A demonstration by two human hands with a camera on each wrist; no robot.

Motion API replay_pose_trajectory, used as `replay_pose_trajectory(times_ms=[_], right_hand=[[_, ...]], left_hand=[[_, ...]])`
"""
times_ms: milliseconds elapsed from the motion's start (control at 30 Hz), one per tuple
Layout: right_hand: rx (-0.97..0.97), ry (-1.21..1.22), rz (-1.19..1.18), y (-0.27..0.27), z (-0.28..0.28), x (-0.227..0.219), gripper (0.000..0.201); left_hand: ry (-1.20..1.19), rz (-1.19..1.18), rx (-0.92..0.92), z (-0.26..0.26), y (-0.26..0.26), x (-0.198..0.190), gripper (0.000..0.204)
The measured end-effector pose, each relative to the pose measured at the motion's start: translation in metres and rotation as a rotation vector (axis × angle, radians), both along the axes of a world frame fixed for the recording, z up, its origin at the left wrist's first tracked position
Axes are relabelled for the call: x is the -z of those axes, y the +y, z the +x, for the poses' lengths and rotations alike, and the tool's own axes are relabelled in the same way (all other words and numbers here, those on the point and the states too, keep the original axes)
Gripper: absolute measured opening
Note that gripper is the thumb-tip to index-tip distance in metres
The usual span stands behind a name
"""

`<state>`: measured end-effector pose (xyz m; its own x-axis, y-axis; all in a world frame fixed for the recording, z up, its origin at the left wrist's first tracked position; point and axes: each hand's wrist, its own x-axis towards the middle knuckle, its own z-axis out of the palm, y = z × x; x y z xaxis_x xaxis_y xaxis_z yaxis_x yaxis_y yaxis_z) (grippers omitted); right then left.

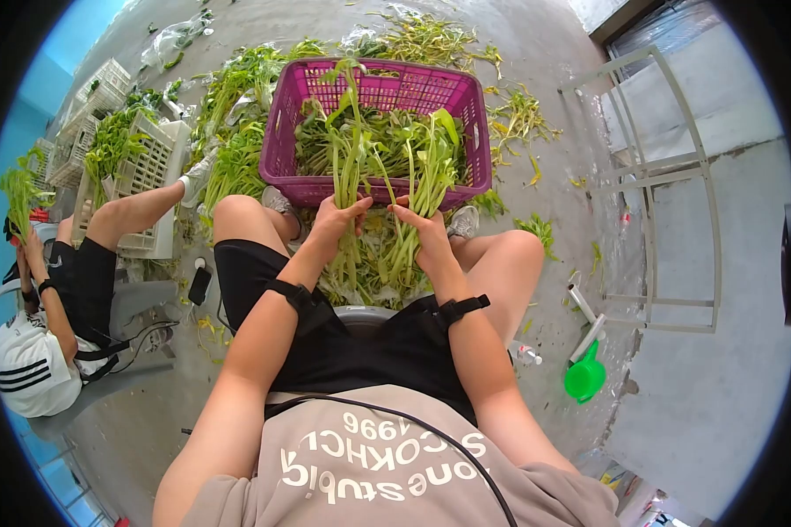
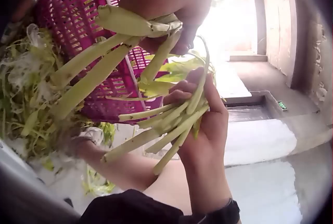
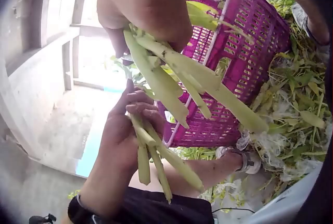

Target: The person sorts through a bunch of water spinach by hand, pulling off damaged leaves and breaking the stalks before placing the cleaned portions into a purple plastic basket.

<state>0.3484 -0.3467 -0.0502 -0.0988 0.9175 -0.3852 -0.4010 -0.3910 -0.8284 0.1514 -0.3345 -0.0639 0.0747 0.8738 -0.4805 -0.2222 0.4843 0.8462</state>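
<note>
My left hand point(image 1: 332, 226) grips a bunch of leafy green stalks point(image 1: 347, 162), their leaves pointing away from me over the crate's near rim. Beside it, my right hand point(image 1: 429, 235) holds a second bunch of leafy stalks point(image 1: 431, 180). In the left wrist view, pale cut stalk ends point(image 2: 96, 62) stick out below the left hand, and the right hand point(image 2: 205, 135) has its fingers curled round thinner stalks point(image 2: 171, 125). The purple plastic crate point(image 1: 281, 114) stands just ahead, with more greens point(image 1: 395, 132) inside. Trimmed scraps point(image 1: 378, 241) lie between my feet beneath both hands.
Piles of greens point(image 1: 237, 154) and yellowed leaves point(image 1: 518, 114) surround the crate. On the left, another person point(image 1: 48, 351) sits near white crates point(image 1: 154, 215) holding greens. A phone point(image 1: 199, 285) lies on the floor. To the right are a metal frame point(image 1: 703, 176) and a green scoop point(image 1: 582, 380).
</note>
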Motion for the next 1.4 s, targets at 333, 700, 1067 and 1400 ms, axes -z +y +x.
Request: replay_pose_trajectory(times_ms=[333,700,1067,1400], right_hand=[[0.097,-0.019,0.044,0.001,0.000,0.004,0.020],[-0.078,0.031,0.090,-0.003,-0.009,0.011,0.022],[-0.039,-0.031,0.078,-0.004,-0.012,-0.002,0.023],[-0.134,-0.076,0.166,-0.002,-0.005,0.004,0.024]], left_hand=[[-0.268,0.157,-0.265,-0.009,0.004,0.008,0.025],[-0.353,0.168,0.072,0.018,-0.010,0.004,0.029],[-0.279,0.066,-0.080,0.000,-0.004,0.000,0.023],[-0.462,0.194,-0.004,-0.001,-0.006,-0.014,0.018]])
